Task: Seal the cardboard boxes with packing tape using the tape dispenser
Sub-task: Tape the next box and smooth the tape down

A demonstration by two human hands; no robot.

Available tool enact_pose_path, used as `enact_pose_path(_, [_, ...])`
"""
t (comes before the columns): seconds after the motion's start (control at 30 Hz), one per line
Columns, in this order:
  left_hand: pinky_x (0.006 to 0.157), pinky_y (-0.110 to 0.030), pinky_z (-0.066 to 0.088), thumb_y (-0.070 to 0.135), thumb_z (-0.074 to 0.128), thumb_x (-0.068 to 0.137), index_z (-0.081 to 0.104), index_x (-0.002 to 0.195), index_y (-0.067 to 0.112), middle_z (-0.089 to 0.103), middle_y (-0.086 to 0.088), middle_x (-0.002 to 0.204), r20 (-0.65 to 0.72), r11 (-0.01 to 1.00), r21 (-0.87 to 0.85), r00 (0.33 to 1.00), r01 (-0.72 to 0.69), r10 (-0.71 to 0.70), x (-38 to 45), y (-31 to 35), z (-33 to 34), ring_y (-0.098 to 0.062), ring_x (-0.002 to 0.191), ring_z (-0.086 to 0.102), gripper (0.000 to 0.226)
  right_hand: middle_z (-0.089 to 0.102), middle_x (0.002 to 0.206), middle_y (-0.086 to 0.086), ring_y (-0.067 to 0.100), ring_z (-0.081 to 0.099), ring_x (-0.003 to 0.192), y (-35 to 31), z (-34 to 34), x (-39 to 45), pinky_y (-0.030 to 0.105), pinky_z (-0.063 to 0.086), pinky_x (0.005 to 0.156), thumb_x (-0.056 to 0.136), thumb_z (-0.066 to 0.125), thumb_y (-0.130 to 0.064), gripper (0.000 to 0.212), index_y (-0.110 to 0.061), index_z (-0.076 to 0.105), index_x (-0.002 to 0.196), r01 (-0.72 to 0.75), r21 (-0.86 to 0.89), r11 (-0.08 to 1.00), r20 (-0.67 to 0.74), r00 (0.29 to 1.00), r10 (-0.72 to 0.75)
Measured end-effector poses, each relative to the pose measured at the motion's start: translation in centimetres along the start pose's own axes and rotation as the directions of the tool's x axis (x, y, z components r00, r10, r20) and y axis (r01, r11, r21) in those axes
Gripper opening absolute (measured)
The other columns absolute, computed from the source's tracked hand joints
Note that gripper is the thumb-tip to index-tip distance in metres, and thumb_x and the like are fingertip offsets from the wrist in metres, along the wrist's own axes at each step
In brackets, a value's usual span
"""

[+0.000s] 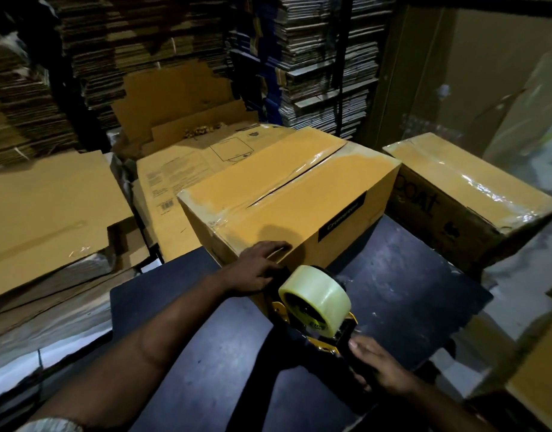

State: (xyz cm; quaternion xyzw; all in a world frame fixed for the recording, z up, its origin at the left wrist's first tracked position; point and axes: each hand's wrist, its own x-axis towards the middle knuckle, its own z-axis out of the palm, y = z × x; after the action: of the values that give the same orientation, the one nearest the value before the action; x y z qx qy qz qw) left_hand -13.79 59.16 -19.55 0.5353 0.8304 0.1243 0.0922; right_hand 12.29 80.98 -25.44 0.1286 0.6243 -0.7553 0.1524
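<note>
Stacks: flattened cardboard stacks (324,57) fill the wall from 10 to 1 o'clock, closing off the far side.
Flat sheets: loose flattened cartons (47,207) lie piled at 9 o'clock, just beside the table's left edge.
Table: dark table (402,275) runs from the centre toward 5 o'clock; bare surface shows to the right of the near box and along the near edge at 6 o'clock.
Near box: cardboard box (284,194) sits at the centre on the table, flaps down, its centre seam showing as a dark slit with shiny tape over part of it; contents hidden.
Second box: taped box (467,188) stands at 3 o'clock, near the first with a narrow gap between them, top covered with glossy tape, closed, contents hidden.
Left hand: left hand (256,269) rests on the near box's front top edge at 6 o'clock, fingers laid over the corner, not curled round anything.
Right hand: right hand (377,366) at 5 o'clock grips the dispenser's handle.
Dispenser: tape dispenser (318,313) with a clear tape roll and yellow frame is pressed against the near box's front face, just below the left hand.
</note>
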Motion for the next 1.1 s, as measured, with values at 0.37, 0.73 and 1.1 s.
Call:
enact_pose_path(0.37, [0.116,-0.04,0.029,0.021,0.067,0.088,0.078,0.106,0.018,0.033,0.003,0.158,-0.049,0.992,-0.125,0.999,0.016,-0.022,0.0,0.5,-0.4,-0.017,0.145,0.022,0.022,0.038,0.051,0.007,0.012,0.033,0.038,0.7,0.9,0.9,0.017,0.03,0.037,0.056,0.076,-0.079,0.089,-0.001,0.054,0.093,0.086,0.086,0.993,-0.07,0.994,-0.08])
enact_pose_path(0.73, [0.113,-0.037,0.031,0.03,0.064,0.085,0.079,0.086,0.012,0.04,-0.001,0.155,-0.074,0.987,-0.16,0.997,0.005,-0.017,-0.1,0.5,-0.3,-0.022,0.142,0.033,0.024,0.04,0.048,0.008,0.013,0.032,0.035,0.8,1.4,2.1,0.017,0.028,0.036,0.068,0.066,-0.076,0.08,-0.001,0.053,0.091,0.108,0.037,0.993,-0.1,0.99,-0.104])
enact_pose_path(1.1, [0.11,-0.038,0.037,0.013,0.071,0.088,0.079,0.101,0.02,0.037,0.009,0.155,-0.071,0.984,-0.171,0.996,0.042,-0.055,-0.4,0.4,-0.2,-0.02,0.139,0.036,0.017,0.036,0.047,0.007,0.013,0.028,0.036,1.9,-0.2,1.8,0.016,0.025,0.035,0.066,0.066,-0.068,0.075,0.0,0.05,0.093,0.038,0.084,0.996,-0.195,0.981,-0.021])
